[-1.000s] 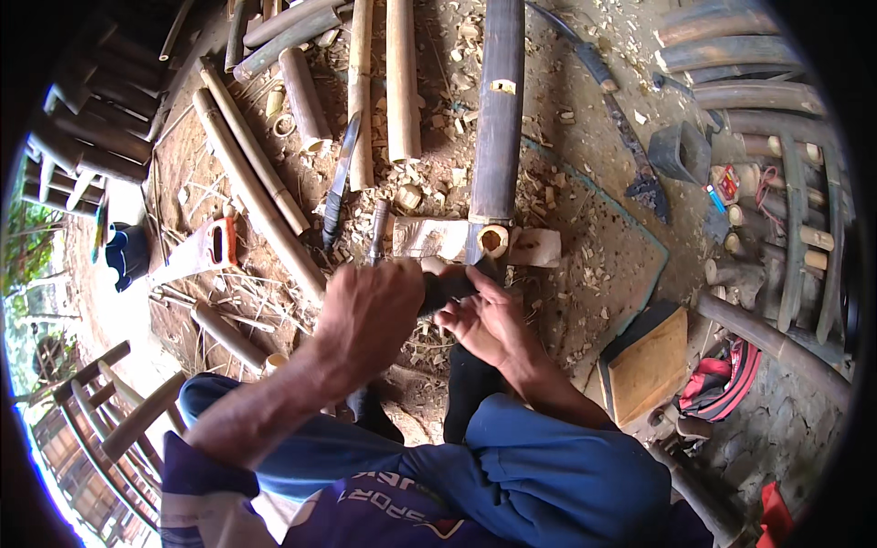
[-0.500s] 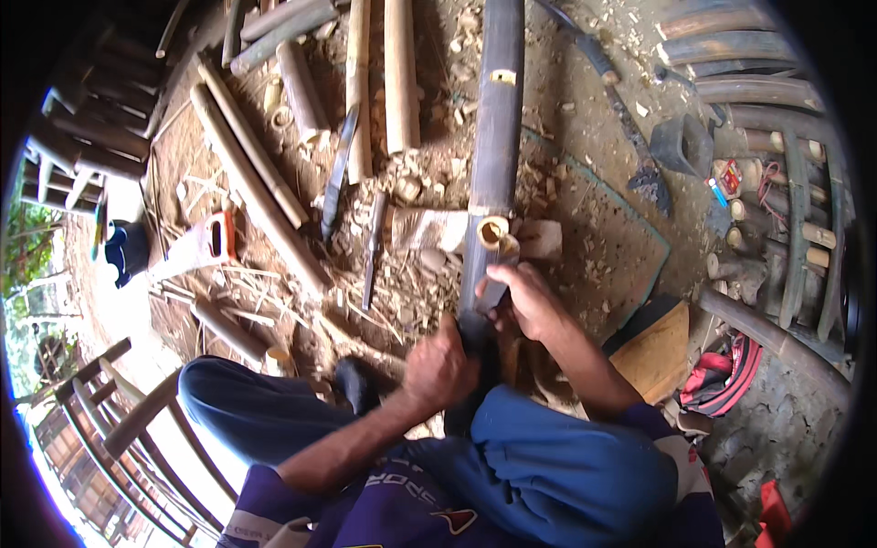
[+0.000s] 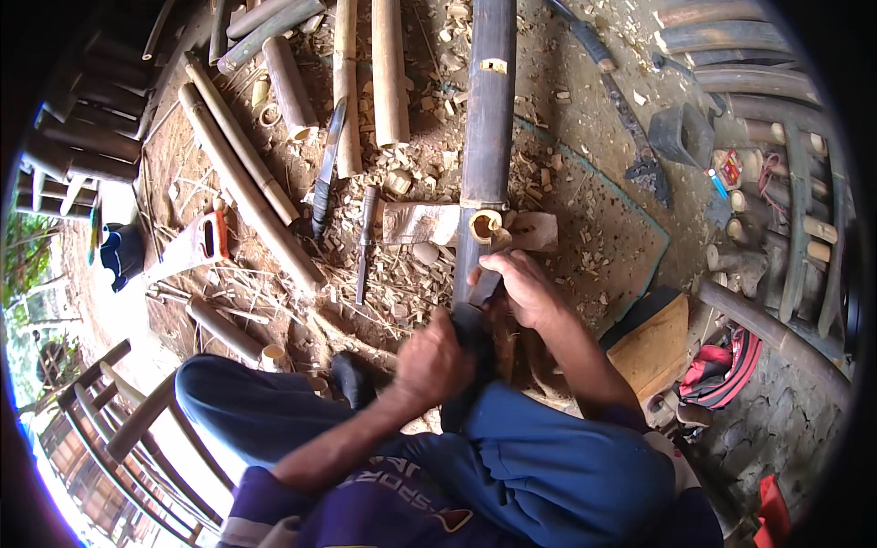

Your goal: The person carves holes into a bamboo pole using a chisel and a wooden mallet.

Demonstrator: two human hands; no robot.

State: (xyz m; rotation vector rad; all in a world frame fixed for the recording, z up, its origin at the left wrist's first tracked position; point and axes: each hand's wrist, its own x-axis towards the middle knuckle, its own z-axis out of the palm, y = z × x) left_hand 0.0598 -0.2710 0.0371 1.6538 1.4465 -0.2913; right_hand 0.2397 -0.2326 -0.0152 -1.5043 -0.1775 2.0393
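A long dark bamboo pole [image 3: 489, 119] runs from the far edge down between my knees. It has a small notch high up, and a larger round hole with a pale, ragged rim just beyond my right hand. My right hand [image 3: 521, 285] lies against the pole, its fingers closed on a dark flat blade-like piece [image 3: 487, 290] just on the near side of that hole. Closed in a fist, my left hand [image 3: 436, 361] is nearer to me, on the left side of the pole. What it grips is hidden in dark shadow.
A wooden block [image 3: 416, 223] lies under the pole. To the left are a chisel [image 3: 367, 242], a knife [image 3: 329, 169], a handsaw [image 3: 196, 245] and bamboo lengths [image 3: 247, 192]. Rightward lie a long dark-bladed tool [image 3: 626, 114], a dark container [image 3: 681, 137] and a red bag [image 3: 726, 367]. Wood chips cover the ground.
My right hand and the dark piece have moved slightly toward me, away from the hole. My left hand stays closed in nearly the same place. The whole view has shifted a little.
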